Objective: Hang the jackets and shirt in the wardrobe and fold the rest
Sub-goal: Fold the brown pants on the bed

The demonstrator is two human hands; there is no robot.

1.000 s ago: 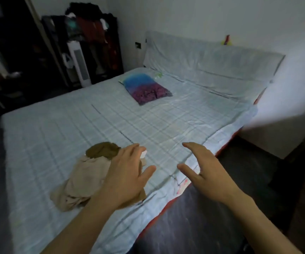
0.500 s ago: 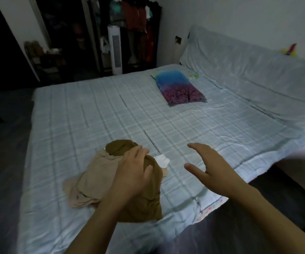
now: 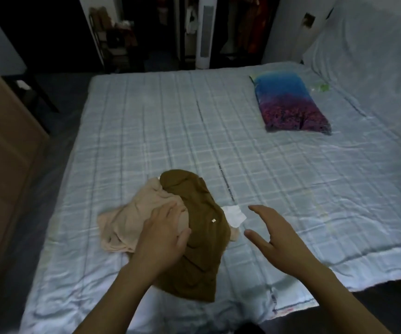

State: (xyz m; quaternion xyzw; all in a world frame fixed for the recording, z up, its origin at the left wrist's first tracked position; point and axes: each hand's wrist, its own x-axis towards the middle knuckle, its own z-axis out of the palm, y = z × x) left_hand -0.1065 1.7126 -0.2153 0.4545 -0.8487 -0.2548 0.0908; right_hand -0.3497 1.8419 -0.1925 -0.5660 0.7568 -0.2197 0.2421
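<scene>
Where it gripped brown garment (image 3: 199, 235), left hand (image 3: 163, 235) now flat on beige garment (image 3: 127, 220)

Checked bed (image 3: 146, 131): crumpled clothes (image 3: 194, 237), pillow (image 3: 288, 104), perhaps a tissue (image 3: 234, 214).

We see a bed sheet (image 3: 160, 131) in pale blue plaid with darker grid lines. On it lie an olive-brown garment (image 3: 201, 239), a beige garment (image 3: 127, 220) and a white cloth (image 3: 234, 214). The pillow (image 3: 288, 102) grades from blue to purple.
</scene>
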